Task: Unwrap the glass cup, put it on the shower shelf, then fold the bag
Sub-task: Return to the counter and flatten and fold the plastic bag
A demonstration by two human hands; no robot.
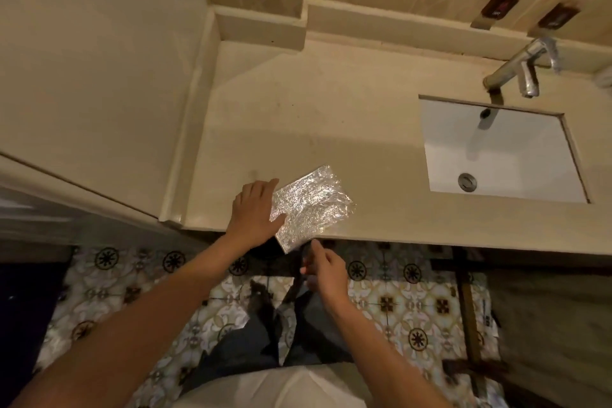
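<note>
Crinkled glossy bag, seemingly plastic; matt countertop.

We see the left hand flat on the crinkled bag, left of the sink. The right hand hangs loosely curled just below the bag.

Left hand lies flat, fingers spread; right hand loosely curled.

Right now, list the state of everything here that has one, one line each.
bag: crinkled, flat on the counter, one corner past the front edge.
left hand: open, palm pressing the bag's left side.
right hand: off the counter, fingers loosely curled near the overhanging corner, holding nothing.
tap: no water running.
sink: empty; whether the drain is shut cannot be told.
</note>
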